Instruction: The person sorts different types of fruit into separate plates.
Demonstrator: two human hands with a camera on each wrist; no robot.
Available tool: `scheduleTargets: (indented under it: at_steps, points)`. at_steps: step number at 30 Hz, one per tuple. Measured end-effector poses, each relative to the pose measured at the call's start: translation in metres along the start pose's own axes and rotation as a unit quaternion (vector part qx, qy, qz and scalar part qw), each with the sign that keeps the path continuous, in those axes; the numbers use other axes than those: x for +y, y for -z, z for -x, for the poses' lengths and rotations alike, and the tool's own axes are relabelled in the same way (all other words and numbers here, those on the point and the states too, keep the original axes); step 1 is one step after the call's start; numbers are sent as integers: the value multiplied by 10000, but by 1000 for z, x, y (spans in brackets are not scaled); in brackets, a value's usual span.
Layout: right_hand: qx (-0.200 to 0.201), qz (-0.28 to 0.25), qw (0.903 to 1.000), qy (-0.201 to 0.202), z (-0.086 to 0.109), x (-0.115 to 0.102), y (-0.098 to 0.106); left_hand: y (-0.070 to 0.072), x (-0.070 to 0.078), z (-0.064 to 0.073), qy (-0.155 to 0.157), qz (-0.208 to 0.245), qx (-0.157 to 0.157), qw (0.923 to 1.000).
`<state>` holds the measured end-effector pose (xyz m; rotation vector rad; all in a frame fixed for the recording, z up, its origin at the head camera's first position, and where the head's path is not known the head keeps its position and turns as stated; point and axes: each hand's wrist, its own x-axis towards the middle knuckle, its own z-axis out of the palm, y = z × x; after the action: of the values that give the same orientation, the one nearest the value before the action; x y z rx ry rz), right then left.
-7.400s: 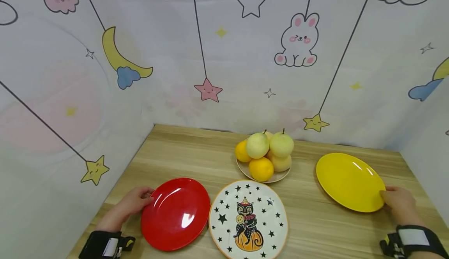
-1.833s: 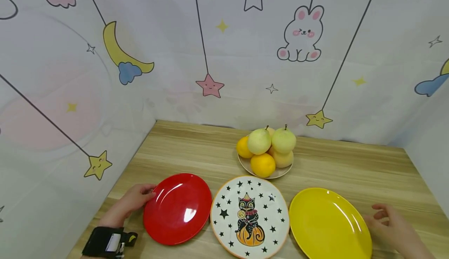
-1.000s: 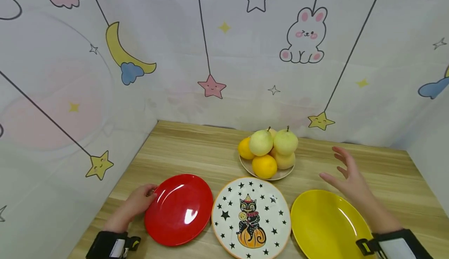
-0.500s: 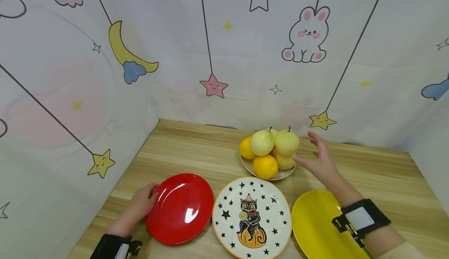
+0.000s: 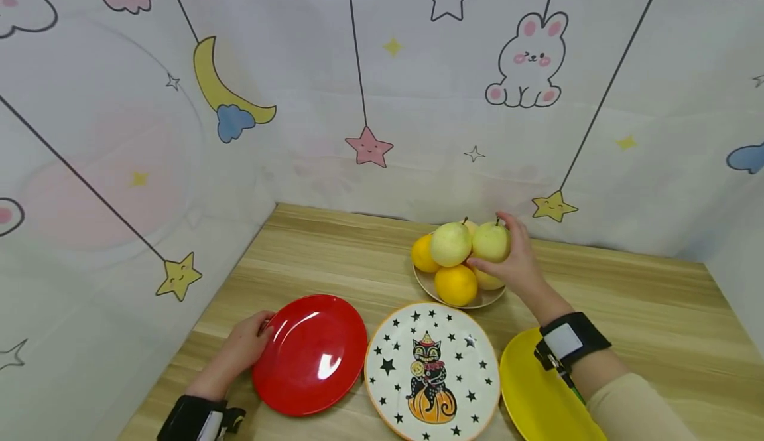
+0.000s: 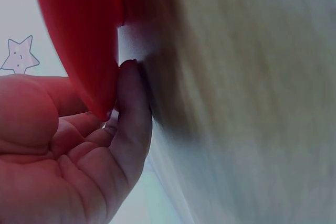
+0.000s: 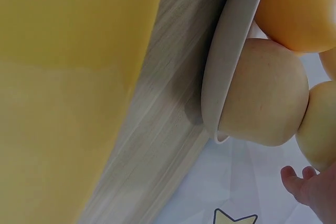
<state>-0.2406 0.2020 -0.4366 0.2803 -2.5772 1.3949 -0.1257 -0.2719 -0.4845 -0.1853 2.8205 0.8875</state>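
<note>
My left hand (image 5: 245,345) grips the left rim of a red plate (image 5: 310,355); in the left wrist view its thumb is on one side and its curled fingers (image 6: 131,114) are against the other. At the fruit bowl (image 5: 426,288), my right hand (image 5: 518,262) spreads thumb and fingers around the right-hand green-yellow pear (image 5: 491,242). In the right wrist view, two fingertips (image 7: 289,174) appear just short of this pear (image 7: 321,124). Another pear (image 5: 450,244), orange-yellow round fruits (image 5: 456,285) and a pale tan fruit (image 7: 265,95) share the bowl.
A white plate (image 5: 388,388) with black stars and a cat on a pumpkin lies between the red plate and a yellow plate (image 5: 537,388). My right forearm passes over the yellow plate. A printed cloth wall (image 5: 418,189) bounds the wooden table (image 5: 334,249) behind.
The yellow plate has slid from the far right to beside the cat plate. My right hand let it go, then moved up and left to the pear. My left hand stays on the red plate.
</note>
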Motion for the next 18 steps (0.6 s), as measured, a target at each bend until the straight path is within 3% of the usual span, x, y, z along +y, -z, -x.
scheduleTargets:
  at_steps: [7,18]
  points:
    - [70,-207,9996,-168,-5,3,-3,1,-2,-2,89,-18,-37,10000]
    - [-3,-427,9990,-90,-7,6,-2,1,1,-1,107,166,-168,9997]
